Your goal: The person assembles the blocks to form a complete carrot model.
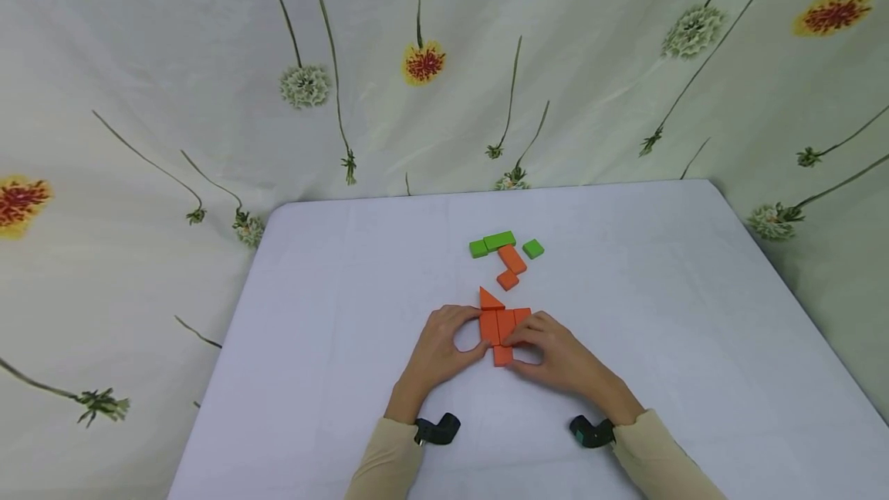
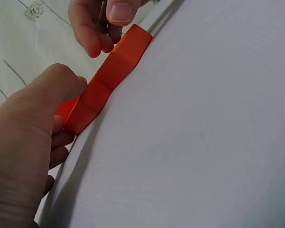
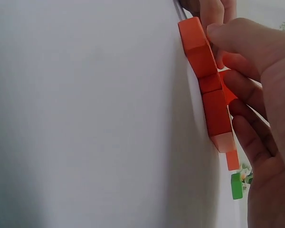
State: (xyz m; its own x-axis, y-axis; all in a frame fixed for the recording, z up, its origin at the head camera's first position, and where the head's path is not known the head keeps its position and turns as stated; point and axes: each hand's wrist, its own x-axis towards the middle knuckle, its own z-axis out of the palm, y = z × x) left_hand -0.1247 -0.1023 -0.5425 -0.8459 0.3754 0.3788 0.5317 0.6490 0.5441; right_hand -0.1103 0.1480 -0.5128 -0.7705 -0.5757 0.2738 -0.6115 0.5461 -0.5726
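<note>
A cluster of flat blocks (image 1: 505,328) lies on the table (image 1: 333,307) near its front middle, with a triangular block (image 1: 490,299) touching the cluster's far left edge and one square block (image 1: 502,356) at its near edge. The left hand (image 1: 444,346) sits at the cluster's left side and the right hand (image 1: 556,353) at its right, fingertips touching the blocks. Behind the cluster lie a small block (image 1: 508,279) and, just beyond it, a slanted oblong block (image 1: 512,258); farther back a row of three blocks (image 1: 499,242) spans left to right, and a hanging cloth (image 1: 208,60) backs the table.
</note>
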